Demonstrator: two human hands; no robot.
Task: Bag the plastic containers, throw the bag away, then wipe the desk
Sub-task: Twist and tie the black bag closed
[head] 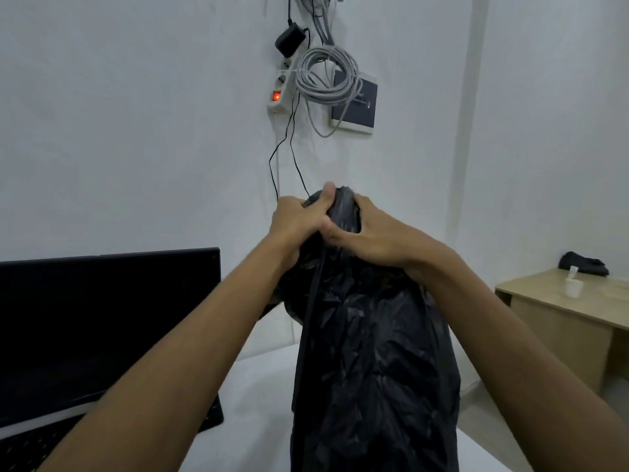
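Gripping the black bag's (371, 352) gathered neck, both hands' fingers (328, 199) clench it; contents hidden.

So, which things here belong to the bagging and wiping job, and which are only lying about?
Part of the job:
black bag, gripped at its top by left hand and right hand
white desk

Lying about:
laptop
power strip
coiled cable
wooden desk

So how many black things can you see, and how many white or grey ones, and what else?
Black: 4 - crinkly black plastic bag, black laptop screen, black plug adapter, black cloth bundle
White or grey: 3 - white power strip, coiled grey cable, small white cup
Hands: 2 - left hand, right hand, both with a grip on the bag
Total: 9
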